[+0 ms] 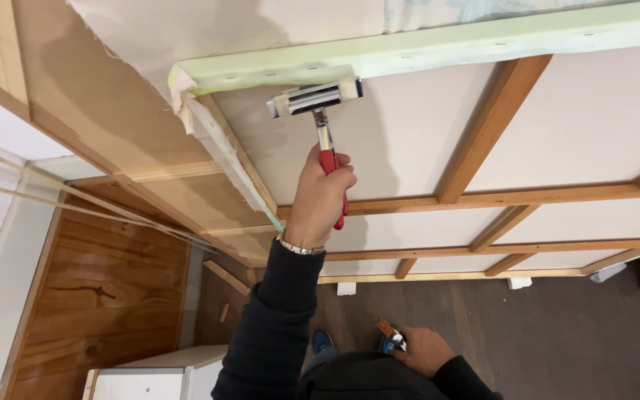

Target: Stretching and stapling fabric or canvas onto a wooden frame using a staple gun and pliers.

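My left hand (320, 196) is raised and closed around the red handles of wide-jawed metal canvas pliers (314, 98). The jaws sit against the pale green edge bar (438, 46) of a big wooden stretcher frame (483, 141), where loose canvas cloth (209, 126) folds over the corner. A metal bracelet circles that wrist. My right hand (424, 348) stays low by my waist and grips a small blue and brown tool (390, 339); what kind of tool it is I cannot tell.
White canvas panels show between the frame's cross bars (527, 196). A wood-panelled wall (105, 296) stands at the left, with a white cabinet (157, 374) below it. Dark floor (557, 333) lies beneath, and my blue shoe (322, 341) shows on it.
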